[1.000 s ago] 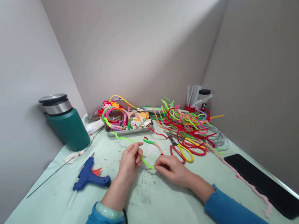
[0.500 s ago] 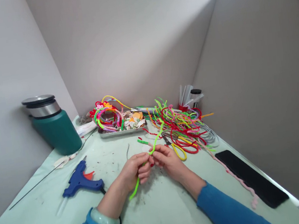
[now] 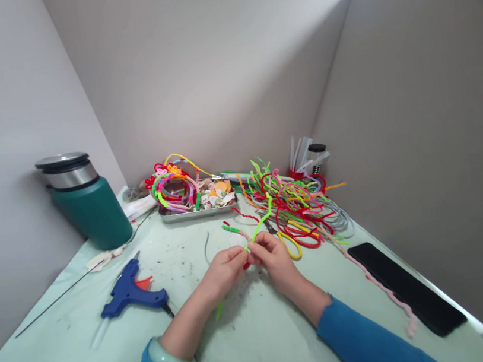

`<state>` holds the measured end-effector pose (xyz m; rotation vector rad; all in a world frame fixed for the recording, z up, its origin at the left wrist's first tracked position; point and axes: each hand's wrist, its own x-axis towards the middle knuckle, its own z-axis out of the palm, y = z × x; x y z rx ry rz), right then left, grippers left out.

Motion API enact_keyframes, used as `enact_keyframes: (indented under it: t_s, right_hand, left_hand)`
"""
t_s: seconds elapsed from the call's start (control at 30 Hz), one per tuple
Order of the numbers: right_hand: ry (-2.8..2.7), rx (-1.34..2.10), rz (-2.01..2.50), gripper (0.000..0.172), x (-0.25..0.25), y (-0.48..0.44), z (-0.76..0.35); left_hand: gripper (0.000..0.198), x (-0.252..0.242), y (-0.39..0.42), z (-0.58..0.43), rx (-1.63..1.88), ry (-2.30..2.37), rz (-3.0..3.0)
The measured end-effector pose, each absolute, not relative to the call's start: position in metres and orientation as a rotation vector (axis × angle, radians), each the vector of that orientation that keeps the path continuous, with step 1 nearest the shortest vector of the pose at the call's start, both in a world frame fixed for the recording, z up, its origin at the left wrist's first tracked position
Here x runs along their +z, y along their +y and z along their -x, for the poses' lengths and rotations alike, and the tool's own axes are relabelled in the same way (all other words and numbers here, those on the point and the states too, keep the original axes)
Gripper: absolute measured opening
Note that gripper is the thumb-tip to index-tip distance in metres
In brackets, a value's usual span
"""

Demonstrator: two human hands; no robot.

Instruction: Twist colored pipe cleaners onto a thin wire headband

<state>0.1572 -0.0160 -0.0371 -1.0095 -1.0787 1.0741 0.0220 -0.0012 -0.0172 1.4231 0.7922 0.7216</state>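
Observation:
A lime-green pipe cleaner [image 3: 263, 218] runs between my two hands, pinched near its middle. My left hand [image 3: 228, 271] is closed on it, and its lower end pokes out below the wrist. My right hand [image 3: 271, 255] pinches it close to the left fingertips, with the upper end rising bent toward the back. Just beyond the fingers lies a short piece wrapped in green and pink [image 3: 231, 229], partly hidden by the hands. A small red bit shows beneath the fingertips.
A blue glue gun [image 3: 131, 292] lies at left, near a green bottle [image 3: 90, 211]. Behind are a metal tray [image 3: 199, 214] with scraps and colourful rings, and a heap of pipe cleaners [image 3: 289, 198] with yellow-handled scissors [image 3: 293, 247]. A black phone [image 3: 412, 289] lies at right.
My left hand has turned, its fingers now tucked in and hiding more of the green pipe cleaner. The upper end of the pipe cleaner has swung to the right, and less shows below.

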Motion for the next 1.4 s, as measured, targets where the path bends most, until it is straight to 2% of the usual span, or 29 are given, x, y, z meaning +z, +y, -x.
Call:
enact_keyframes:
  t_s: [0.17,0.33,0.6,0.77,0.97,1.2,1.3,1.4]
  right_hand:
    - [-1.058,0.979,1.121,0.020,-0.041,-0.013,-0.157]
    - [-1.061,1.165,1.050,0.022,-0.040,-0.014,-0.159]
    - [-0.849,1.338,0.857,0.023,-0.036,-0.009,-0.169]
    - [-0.877,1.276,0.913,0.026,-0.036,-0.008,-0.172]
    - [-0.865,1.104,0.967,0.025,-0.038,-0.011,-0.162]
    - [-0.928,1.121,0.983,0.024,-0.039,-0.010,-0.167]
    - [-0.999,1.195,0.991,0.023,-0.040,-0.010,-0.169]
    - [-1.134,1.195,1.039,0.022,-0.041,-0.014,-0.163]
  left_hand:
    - [0.028,-0.020,-0.003,-0.025,0.909,0.975,-1.871]
    - [0.031,-0.020,-0.003,-0.027,0.788,0.919,-1.580]
    - [0.018,-0.022,-0.005,-0.026,0.527,0.737,-1.212]
    - [0.028,-0.021,-0.005,-0.025,0.525,0.773,-1.239]
    - [0.033,-0.022,0.001,-0.028,0.617,1.037,-1.287]
    - [0.044,-0.018,-0.005,-0.021,0.442,0.717,-1.321]
    - [0.047,-0.020,0.000,-0.020,0.514,0.850,-1.358]
    - [0.044,-0.024,0.009,-0.020,0.781,0.972,-1.387]
